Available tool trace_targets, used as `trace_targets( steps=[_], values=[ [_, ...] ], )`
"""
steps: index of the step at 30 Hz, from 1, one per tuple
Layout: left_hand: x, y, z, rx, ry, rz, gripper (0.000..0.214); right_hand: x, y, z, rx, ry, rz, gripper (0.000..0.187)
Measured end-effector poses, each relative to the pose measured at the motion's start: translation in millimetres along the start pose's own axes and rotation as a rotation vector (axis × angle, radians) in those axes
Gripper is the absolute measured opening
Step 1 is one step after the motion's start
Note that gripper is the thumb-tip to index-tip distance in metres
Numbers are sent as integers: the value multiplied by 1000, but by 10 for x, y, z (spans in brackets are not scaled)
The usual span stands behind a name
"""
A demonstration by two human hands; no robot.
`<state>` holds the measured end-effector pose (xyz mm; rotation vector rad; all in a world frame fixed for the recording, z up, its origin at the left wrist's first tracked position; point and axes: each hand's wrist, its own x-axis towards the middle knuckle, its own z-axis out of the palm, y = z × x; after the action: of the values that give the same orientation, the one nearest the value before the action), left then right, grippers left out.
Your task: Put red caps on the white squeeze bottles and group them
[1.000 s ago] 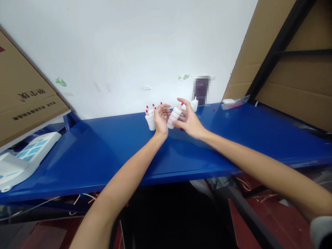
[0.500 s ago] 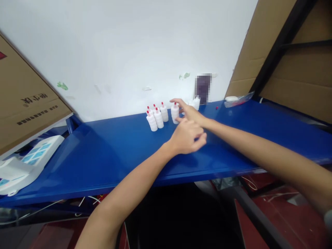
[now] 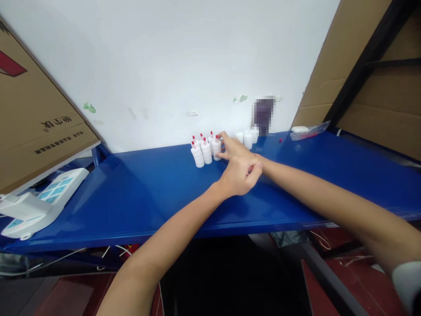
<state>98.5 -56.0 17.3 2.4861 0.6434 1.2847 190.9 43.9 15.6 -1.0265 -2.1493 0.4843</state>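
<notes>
Several small white squeeze bottles (image 3: 198, 157) with red pointed tips stand upright in a tight group on the blue table (image 3: 141, 188), near the wall. My right hand (image 3: 236, 148) has thumb and fingers around the nearest right-hand bottle (image 3: 216, 149) of this group, which is upright and close against the others. In front of that hand is my left hand (image 3: 240, 175), closed with its fingers curled in. Whatever it may hold is hidden. Beyond my right hand stand more white bottles (image 3: 247, 139), partly covered; no red tips show on them.
A tiny red tip (image 3: 280, 141) lies near the back right, beside a clear plastic bag (image 3: 309, 131) and a white oval object (image 3: 300, 129). At the left are a white device with blue panels (image 3: 54, 193) and a large cardboard box (image 3: 39, 114).
My right hand has moved the bottle left, up to the group. My left hand stays closed beside it. The view has shifted slightly, uncovering more of the white bottles at the right.
</notes>
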Motion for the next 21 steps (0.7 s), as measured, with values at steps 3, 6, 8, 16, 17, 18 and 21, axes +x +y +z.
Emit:
trace_targets(
  steps=[3, 6, 8, 16, 17, 18, 21],
  values=[
    [2, -24, 25, 51, -73, 84, 36, -20, -23, 15, -130, 6, 10, 61],
    [-1, -72, 7, 157, -116, 161, 34, -61, -37, -8, -187, -11, 15, 62],
    [-2, -115, -38, 210, -90, 168, 34, -91, -47, -41, -200, -36, 27, 65],
    [-12, -319, -189, 269, 20, -21, 39, -174, -83, -324, -208, 101, 0, 42],
    [-9, -344, -193, 262, 26, -50, 38, -179, -59, -389, -221, 175, 1, 36],
    [-5, -367, -197, 256, 34, -76, 38, -183, -21, -458, -245, 252, 8, 31],
    [6, -429, -219, 287, 39, -128, 35, -204, 158, -653, -318, 487, 124, 28]
  ],
)
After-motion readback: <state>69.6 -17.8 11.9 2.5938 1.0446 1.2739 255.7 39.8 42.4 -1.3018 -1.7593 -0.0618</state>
